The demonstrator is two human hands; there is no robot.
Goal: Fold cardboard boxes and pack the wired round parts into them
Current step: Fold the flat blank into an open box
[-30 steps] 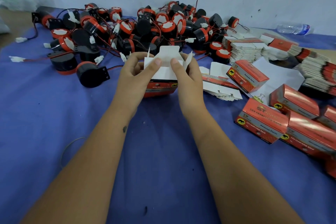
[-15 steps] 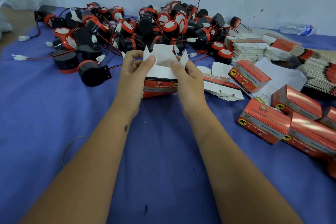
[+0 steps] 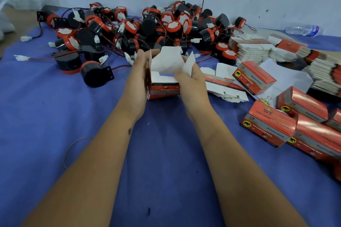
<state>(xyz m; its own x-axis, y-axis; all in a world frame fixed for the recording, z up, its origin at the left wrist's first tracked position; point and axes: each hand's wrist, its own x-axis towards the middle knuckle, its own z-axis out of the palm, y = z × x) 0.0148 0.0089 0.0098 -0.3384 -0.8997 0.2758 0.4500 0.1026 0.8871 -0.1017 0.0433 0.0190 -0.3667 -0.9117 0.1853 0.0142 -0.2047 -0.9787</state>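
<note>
— Box [image 3: 164,86] first: glossy red card outside, plain white inside, held just above the blue cloth [image 3: 55,120] over the bench, near the middle. Its top is open, with three white flaps standing up.

— Who's got it?

— Both hands. The left hand [image 3: 137,79] wraps the left wall, fingers curled behind it. The right hand [image 3: 191,83] grips the right side, thumb pressed on the white inner panel.

— And the round parts?

— A heap of them [image 3: 147,27] behind the box, against the wall: black plastic drums with red rims, white tops, thin red-and-black wires ending in white plugs. Too many and too tangled to count.

— Finished boxes?

— About six folded boxes [image 3: 269,125] lie to the right; the far edge cuts some off. Flat blanks [image 3: 254,49] sit in stacks behind them, and another few lie just beside the right hand. A clear bottle [image 3: 302,30] lies by the wall.

— Room to work?

— Open cloth stretches toward me and left, crossed only by the forearms.
</note>
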